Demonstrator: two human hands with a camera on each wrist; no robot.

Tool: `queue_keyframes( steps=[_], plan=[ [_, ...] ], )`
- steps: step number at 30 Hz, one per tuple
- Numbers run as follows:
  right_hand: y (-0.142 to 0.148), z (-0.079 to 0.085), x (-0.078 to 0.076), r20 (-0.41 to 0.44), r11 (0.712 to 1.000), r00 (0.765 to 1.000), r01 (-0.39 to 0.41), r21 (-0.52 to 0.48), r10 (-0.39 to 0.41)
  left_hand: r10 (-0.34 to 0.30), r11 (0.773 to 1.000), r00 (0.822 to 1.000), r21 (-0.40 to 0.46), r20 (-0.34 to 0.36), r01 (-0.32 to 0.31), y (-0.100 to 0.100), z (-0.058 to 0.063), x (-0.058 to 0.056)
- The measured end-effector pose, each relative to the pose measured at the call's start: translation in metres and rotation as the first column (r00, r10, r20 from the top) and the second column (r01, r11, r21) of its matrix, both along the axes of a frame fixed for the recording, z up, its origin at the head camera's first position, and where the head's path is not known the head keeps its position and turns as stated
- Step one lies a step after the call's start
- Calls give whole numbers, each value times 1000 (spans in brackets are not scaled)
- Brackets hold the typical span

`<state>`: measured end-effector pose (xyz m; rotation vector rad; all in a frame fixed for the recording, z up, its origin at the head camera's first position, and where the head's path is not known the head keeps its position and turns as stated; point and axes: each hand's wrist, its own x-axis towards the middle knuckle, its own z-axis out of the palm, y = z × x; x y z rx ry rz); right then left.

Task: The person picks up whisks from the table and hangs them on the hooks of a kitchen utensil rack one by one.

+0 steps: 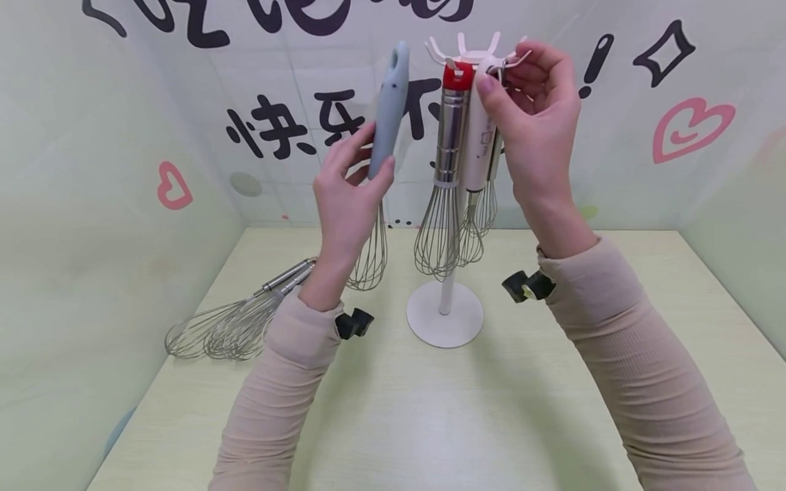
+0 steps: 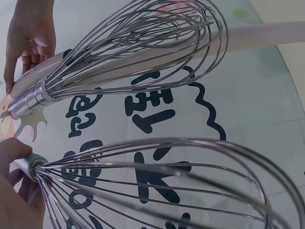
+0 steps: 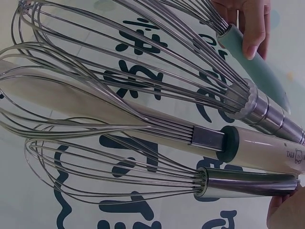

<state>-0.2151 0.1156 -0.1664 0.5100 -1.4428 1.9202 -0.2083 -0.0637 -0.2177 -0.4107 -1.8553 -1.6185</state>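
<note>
My left hand grips the lower handle of a light-blue whisk, upright with its wires down, left of a white hook stand. On the stand hang a red-topped whisk, a white-handled whisk and a smaller steel-handled whisk. My right hand is at the stand's hooks, its fingers curled and the thumb beside the white handle's top. In the right wrist view it pinches the end of the steel handle. The left wrist view shows the blue whisk's wires apart from the hanging whisks.
Several whisks lie on the pale table at the left, partly behind my left forearm. A printed backdrop with black lettering and pink hearts stands behind the stand. Black mounts are strapped at both wrists.
</note>
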Motion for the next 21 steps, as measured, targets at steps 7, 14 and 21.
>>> queue_keyframes(
  steps=[7, 14, 21],
  plan=[
    [1, 1, -1, 32, 999, 999, -20, -35, 21, -19, 1000, 999, 6, -28, 19, 5, 5, 0],
    [1, 1, -1, 18, 1000, 1000, -8, -24, 9, -39, 999, 999, 6, -36, 39, 11, 8, -1],
    [0, 0, 0, -1, 1000, 1000, -4, -7, 4, -37, 999, 999, -14, -39, 36, 12, 10, -1]
  ],
)
